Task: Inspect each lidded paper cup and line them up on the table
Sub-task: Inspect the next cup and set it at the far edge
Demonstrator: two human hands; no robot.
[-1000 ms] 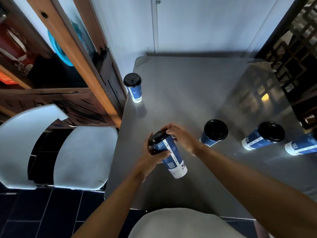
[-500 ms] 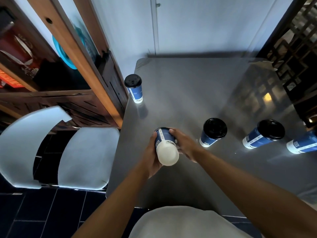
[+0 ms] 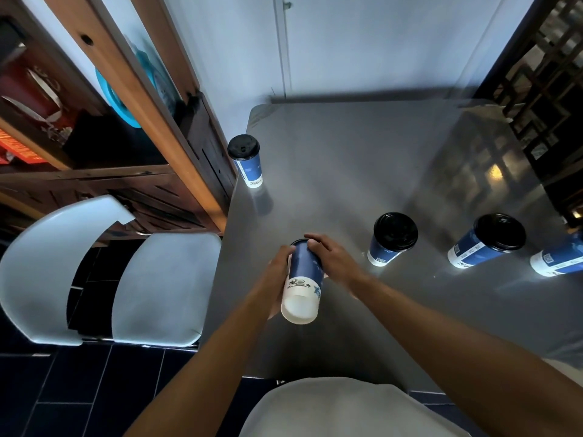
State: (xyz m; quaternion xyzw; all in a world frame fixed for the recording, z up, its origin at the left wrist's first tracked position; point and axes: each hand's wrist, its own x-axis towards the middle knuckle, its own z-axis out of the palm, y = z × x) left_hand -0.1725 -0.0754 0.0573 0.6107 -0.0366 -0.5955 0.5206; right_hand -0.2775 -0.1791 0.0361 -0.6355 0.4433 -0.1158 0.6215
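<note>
Only the white base of the tipped blue paper cup (image 3: 302,283) shows; its lid is hidden behind both hands, left hand (image 3: 279,272) and right hand (image 3: 331,261), each grip closed around it above the desk (image 3: 362,159) near its left edge. A fifth cup (image 3: 560,260) is cut off at the right.

wall (image 3: 362,42) – pale blue | floor (image 3: 63,389) – dark tiles | white chair (image 3: 157,288) | wooden shelf (image 3: 132,89)
</note>
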